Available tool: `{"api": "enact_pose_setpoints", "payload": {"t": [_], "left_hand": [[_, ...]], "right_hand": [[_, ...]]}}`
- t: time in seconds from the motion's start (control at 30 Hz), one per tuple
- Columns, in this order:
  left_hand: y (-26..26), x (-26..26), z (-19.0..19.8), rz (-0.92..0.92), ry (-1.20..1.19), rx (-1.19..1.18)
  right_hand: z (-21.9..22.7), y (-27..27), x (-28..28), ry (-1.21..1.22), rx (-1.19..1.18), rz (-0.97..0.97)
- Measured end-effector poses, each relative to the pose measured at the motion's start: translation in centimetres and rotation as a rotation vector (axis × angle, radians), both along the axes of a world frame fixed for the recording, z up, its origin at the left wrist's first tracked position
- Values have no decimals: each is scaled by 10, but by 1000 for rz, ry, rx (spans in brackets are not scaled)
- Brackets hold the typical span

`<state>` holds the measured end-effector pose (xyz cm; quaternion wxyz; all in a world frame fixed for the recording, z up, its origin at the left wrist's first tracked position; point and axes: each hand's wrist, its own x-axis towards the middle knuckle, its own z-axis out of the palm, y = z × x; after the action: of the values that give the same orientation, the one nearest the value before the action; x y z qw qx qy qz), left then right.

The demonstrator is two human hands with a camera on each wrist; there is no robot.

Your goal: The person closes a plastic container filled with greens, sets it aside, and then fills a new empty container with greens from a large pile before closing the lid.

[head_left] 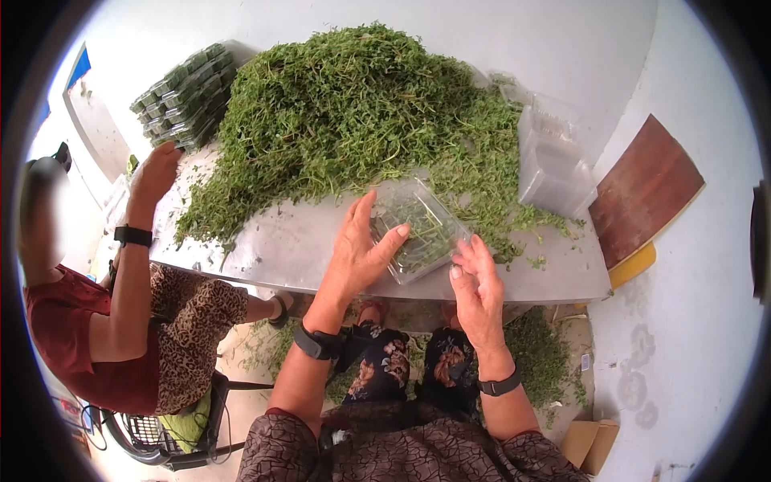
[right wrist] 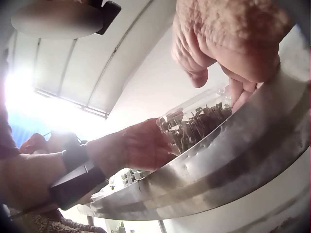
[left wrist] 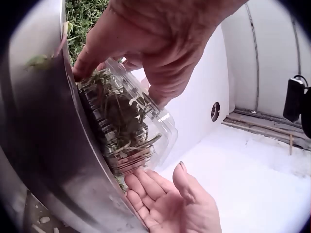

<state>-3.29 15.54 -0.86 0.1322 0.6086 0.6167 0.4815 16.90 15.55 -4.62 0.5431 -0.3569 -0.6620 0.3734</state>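
Note:
A clear plastic clamshell box with green sprigs inside lies on the metal table, close to its front edge. My left hand holds its left side, the thumb over the lid and the fingers along the side. In the left wrist view this left hand spans the box, thumb on the lid. At the opposite end my right hand is turned partly palm up, fingertips at the box's edge. The left wrist view shows the right hand with its fingers extended under that end.
A large heap of leafy green sprigs covers the table's back. Filled boxes are stacked at the back left, nested clear boxes at the right. Another person sits at the left, one hand raised near the stack. The metal table has a raised front edge.

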Motion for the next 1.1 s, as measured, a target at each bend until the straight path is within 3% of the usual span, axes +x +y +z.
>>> {"api": "enact_pose_setpoints", "payload": {"t": [0.2, 0.33, 0.47, 0.53, 0.87, 1.1], "left_hand": [[-15, 9, -1, 143, -32, 54], [-36, 5, -1, 150, -123, 21], [-67, -3, 4, 81, -249, -165], [-84, 1, 0, -64, -614, -193], [-140, 7, -15, -191, -907, -102], [-186, 15, -4, -202, -943, -83]], "right_hand": [[15, -4, -2, 133, -236, 46], [12, -9, -1, 172, -250, 8], [25, -16, 7, 183, -391, 100], [29, -27, 12, 192, -426, 125], [27, -74, 22, 91, -334, 219], [33, -107, 32, 44, -182, 306]]}}
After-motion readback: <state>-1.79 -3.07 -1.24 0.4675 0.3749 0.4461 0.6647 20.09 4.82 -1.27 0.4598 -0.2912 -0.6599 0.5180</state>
